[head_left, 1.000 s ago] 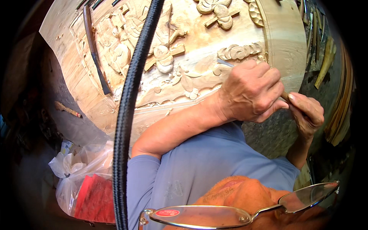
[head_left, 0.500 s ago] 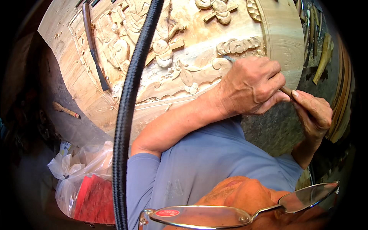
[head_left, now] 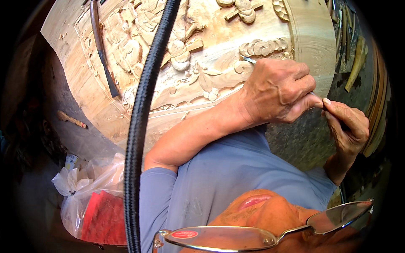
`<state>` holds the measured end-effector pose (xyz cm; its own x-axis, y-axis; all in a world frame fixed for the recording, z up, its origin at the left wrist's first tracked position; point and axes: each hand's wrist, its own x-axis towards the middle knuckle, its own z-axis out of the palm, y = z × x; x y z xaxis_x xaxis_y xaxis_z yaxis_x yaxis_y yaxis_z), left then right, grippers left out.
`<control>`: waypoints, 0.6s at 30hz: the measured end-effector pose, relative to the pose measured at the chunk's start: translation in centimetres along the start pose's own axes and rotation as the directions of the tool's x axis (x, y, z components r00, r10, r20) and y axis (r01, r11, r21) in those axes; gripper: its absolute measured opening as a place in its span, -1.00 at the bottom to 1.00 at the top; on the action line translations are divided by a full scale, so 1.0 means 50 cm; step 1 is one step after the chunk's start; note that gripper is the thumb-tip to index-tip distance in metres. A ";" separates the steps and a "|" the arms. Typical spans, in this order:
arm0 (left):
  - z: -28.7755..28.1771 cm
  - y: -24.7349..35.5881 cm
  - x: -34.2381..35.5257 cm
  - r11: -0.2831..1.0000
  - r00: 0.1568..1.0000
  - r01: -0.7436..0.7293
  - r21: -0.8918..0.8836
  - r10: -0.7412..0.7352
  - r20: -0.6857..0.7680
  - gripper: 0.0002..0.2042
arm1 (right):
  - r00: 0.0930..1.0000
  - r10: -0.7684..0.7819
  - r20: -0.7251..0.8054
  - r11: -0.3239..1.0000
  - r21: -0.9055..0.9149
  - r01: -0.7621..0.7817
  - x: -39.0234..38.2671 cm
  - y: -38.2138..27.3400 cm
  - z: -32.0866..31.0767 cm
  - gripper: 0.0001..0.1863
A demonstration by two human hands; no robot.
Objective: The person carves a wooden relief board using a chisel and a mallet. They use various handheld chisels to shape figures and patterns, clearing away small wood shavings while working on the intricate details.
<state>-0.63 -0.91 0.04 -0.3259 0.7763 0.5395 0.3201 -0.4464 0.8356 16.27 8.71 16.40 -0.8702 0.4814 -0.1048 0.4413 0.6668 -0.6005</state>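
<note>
A slim metal carving tool (head_left: 249,60) is clenched in the left hand (head_left: 278,90), the fingers curled tightly around its shaft so that only the pointed tip is seen, projecting from the top of the fist. That tip is laid against the pale carved wooden panel (head_left: 202,50), just beside a cluster of raised cloud-like scrolls (head_left: 263,47). The rear end of the tool is hidden between the two hands. The right hand (head_left: 346,124) is brought up against the left one, its thumb and forefinger pinched together and touching the left knuckles; whether the tool's handle is gripped there cannot be told.

Beyond the tip, the panel is covered with relief work: leaves, blossoms and figures are cut into it, and a plain broad border (head_left: 312,38) is left along the edge nearest the right hand. Further from the hands, a long dark-handled tool (head_left: 101,50) is laid across the far side of the panel. A thick black braided cord (head_left: 143,122) is hung across the view in front of the wood. Behind the right hand, several wooden-handled tools (head_left: 356,63) are seen lying. Well away from the hands, near the left elbow, a clear plastic bag (head_left: 84,189) with something red inside is set on the ground, and a small wooden stick (head_left: 71,119) is seen near it.
</note>
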 end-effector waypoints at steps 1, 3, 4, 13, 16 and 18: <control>-0.001 -0.001 0.001 1.000 1.000 0.007 0.003 -0.007 0.002 -0.68 | 1.000 -0.007 0.003 1.000 0.005 0.007 0.001 0.007 0.001 -0.70; -0.002 0.000 0.001 1.000 1.000 0.020 0.007 -0.020 0.007 -0.70 | 1.000 -0.015 0.010 1.000 0.016 0.015 -0.002 0.018 0.004 -0.71; 0.001 -0.001 0.001 1.000 1.000 0.025 0.007 -0.025 0.011 -0.70 | 1.000 -0.014 0.012 1.000 0.022 0.014 -0.007 0.026 0.004 -0.71; 0.008 -0.006 -0.001 0.997 0.993 0.051 0.064 -0.058 0.106 -0.71 | 0.999 0.001 -0.045 0.989 0.145 0.006 -0.046 0.099 0.045 -0.70; 0.003 -0.006 -0.003 0.990 0.997 0.000 0.139 -0.012 0.081 -0.69 | 0.997 0.081 -0.010 0.975 0.209 -0.078 -0.044 0.100 0.038 -0.69; 0.000 -0.005 -0.008 0.967 0.996 -0.084 0.241 0.087 -0.004 -0.68 | 0.988 0.148 0.036 0.950 0.272 -0.152 -0.036 0.097 0.037 -0.69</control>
<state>-0.59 -1.09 -0.38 -0.3004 0.7327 0.6107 0.5512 -0.3891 0.7381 19.56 10.03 12.18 -0.8025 0.5543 -0.2208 0.4922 0.4058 -0.7701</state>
